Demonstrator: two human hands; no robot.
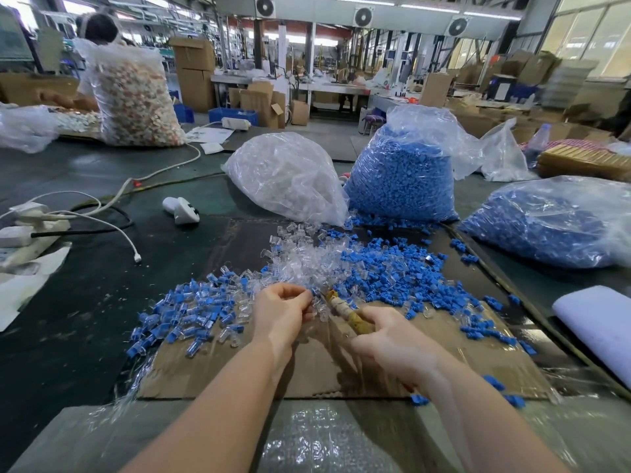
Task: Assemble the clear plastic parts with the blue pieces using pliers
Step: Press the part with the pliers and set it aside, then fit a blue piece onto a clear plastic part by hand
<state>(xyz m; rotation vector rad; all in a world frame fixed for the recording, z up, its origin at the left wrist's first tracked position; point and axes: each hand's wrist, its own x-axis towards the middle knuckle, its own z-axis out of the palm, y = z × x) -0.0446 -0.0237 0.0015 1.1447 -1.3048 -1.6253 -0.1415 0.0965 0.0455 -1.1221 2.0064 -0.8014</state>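
1. The left hand [285, 307], at lower centre of the frame, has its fingers curled and pinches a small clear plastic part [309, 297] at the fingertips; the part's detail is too small to make out.
2. The right hand [389, 339], just right of it, is wrapped around the handles of a pair of pliers bound in worn yellowish tape [345, 310], whose nose points up-left toward the left fingertips.
3. Both hands work above a flat sheet of brown corrugated cardboard [341, 370] lying on a dark green table top [85, 302].
4. A glittering heap of loose clear plastic parts [300, 261] sits at frame centre, just beyond the hands.
5. A spread of matte loose blue plastic pieces [403, 271] lies to its right.
6. Left of the hands lies a pile of clear parts with blue pieces inside them [184, 312].
7. Behind, crinkled transparent bags hold more: a bag of clear parts [283, 175] at centre, a tall bag of blue pieces [399, 179] beside it, and a flatter bag of blue pieces [553, 220] at right.
8. At left, white cables [112, 196] trail over the table.
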